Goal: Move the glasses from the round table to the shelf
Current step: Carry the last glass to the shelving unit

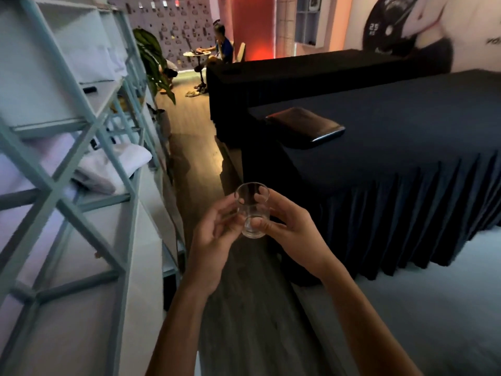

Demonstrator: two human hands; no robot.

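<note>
Left hand (214, 234) and right hand (294, 230) curl their grip round the glass (252, 213) (upright, clear) beside the shelf (108, 161).

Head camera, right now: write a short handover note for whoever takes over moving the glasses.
Left hand and right hand: both grip one clear glass, upright, above the floor.
Shelf: close on the left, folded cloths in it; no glass visible there.
Done: this glass is picked up and beside the shelf.
Left: set it on the shelf. A round table shows far down the room; too small to tell whether glasses remain.
</note>
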